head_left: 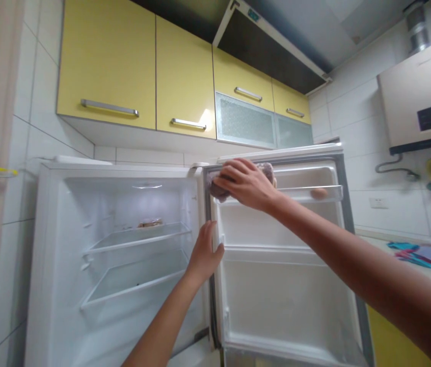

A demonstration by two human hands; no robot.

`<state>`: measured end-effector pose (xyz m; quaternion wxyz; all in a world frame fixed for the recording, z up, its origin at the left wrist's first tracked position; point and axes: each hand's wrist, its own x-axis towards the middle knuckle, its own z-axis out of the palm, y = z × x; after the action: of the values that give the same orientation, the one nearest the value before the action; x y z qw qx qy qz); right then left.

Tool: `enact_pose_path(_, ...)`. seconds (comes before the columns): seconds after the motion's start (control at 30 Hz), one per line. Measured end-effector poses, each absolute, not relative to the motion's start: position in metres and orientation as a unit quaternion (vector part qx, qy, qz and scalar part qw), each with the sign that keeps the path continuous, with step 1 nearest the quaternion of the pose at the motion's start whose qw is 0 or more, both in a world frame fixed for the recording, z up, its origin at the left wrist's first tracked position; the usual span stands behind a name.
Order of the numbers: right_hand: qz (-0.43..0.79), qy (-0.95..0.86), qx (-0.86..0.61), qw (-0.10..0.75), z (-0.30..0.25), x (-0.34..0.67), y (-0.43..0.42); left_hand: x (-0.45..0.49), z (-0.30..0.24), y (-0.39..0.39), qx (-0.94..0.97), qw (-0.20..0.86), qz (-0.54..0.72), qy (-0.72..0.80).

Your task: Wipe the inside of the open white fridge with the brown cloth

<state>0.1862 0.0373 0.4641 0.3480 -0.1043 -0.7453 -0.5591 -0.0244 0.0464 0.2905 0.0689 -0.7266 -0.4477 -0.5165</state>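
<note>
Cloth: A grey-purple cloth [218, 191] is pressed by a hand to the top of a fridge door, in the corner by the hinge side, its ends showing on both sides of the knuckles.
Right hand: The person's right hand [248, 182] grips the cloth from above, fingers curled over it, the forearm reaching across the door from the right.
Left hand: The left hand [205, 252] is raised at the door's hinge-side edge, below the cloth, thumb standing apart from the fingers; whether it touches the door cannot be told.
Door: The white door [292, 300] stands swung wide, framed by a grey seal [348, 209].
Rack: An egg [319, 193] sits toward the far end of the door's top rack [295, 194], to the right of the cloth.
Fridge: Inside the lit fridge [39, 285], a small item [150, 223], too blurred to name, lies on the upper shelf [135, 238], above a lower shelf [135, 285].
Overhead: Yellow cabinets [108, 61] line the wall beside a dark hood [272, 51].
At right: A heater [402, 97] hangs above a counter [376, 240], where blue and pink fabric [414, 255] lies bunched.
</note>
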Motion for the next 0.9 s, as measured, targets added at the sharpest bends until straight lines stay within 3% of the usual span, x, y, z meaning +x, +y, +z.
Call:
enact_pose_path(0.1, -0.565, -0.762, -0.133, 0.285, 0.433, 0.19, 0.052, -0.019, 0.285, 0.045, -0.712, 0.066, -0.528, -0.457)
enact_pose_path(0.33, -0.529, -0.763, -0.203, 0.312, 0.399, 0.233, 0.057, -0.001, 0.286, 0.032, -0.717, 0.004, -0.535, -0.447)
enact_pose_path(0.47, -0.429, -0.761, -0.237, 0.425, 0.381, 0.252, 0.054, 0.01, 0.292, 0.033, -0.68, -0.095, -0.594, -0.421)
enact_pose_path(0.7, -0.107, -0.639, -0.207, 0.733, 0.351, 0.24, 0.046, 0.037, 0.317, 0.03, -0.608, -0.308, -0.685, -0.257)
enact_pose_path(0.8, 0.016, -0.589, -0.194, 0.784, 0.343, 0.222, 0.044, 0.053, 0.323, 0.025, -0.568, -0.386, -0.701, -0.193)
enact_pose_path(0.9, 0.082, -0.612, -0.176, 0.767, 0.338, 0.202, 0.046, 0.071, 0.324, 0.02, -0.536, -0.476, -0.686, -0.126)
